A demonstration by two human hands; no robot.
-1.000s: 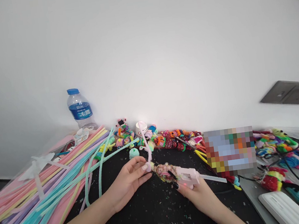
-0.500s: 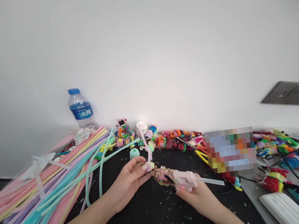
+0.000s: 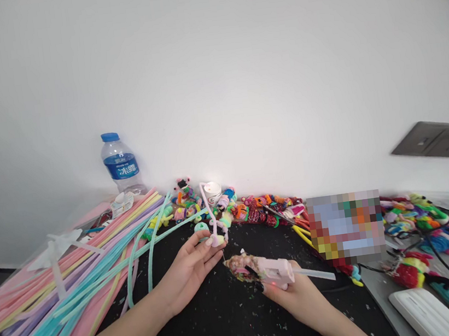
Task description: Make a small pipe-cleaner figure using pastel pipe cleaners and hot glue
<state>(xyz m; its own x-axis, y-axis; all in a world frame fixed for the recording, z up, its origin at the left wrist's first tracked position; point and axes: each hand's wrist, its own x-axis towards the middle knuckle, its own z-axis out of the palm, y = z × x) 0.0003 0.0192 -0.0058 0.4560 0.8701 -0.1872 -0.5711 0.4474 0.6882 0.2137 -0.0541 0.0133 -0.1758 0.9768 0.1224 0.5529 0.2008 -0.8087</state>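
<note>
Pinched in the fingers of my left hand point(image 3: 194, 265) is a small pipe-cleaner figure point(image 3: 217, 239), lilac and pale yellow, with one long lilac stem rising from it. My right hand point(image 3: 290, 291) is wrapped round a pale pink hot glue gun point(image 3: 273, 272), whose front is crusted with fluff and old glue. A clear glue stick point(image 3: 315, 273) pokes out of its back end. The nozzle points left, just below and right of the figure, apart from it. Behind my left fingers sits a mint-green coil point(image 3: 201, 227), partly hidden.
Bundles of pastel pipe cleaners point(image 3: 78, 281) cover the left side, with a water bottle point(image 3: 121, 165) behind. Finished colourful figures point(image 3: 254, 205) line the wall beside a paper cup point(image 3: 213, 192). On the right lie a white box point(image 3: 428, 312), cables and more figures point(image 3: 416, 214).
My left hand has drawn the figure slightly up and left, away from the nozzle. The glue gun has shifted a little left and down, and a gap now shows between them.
</note>
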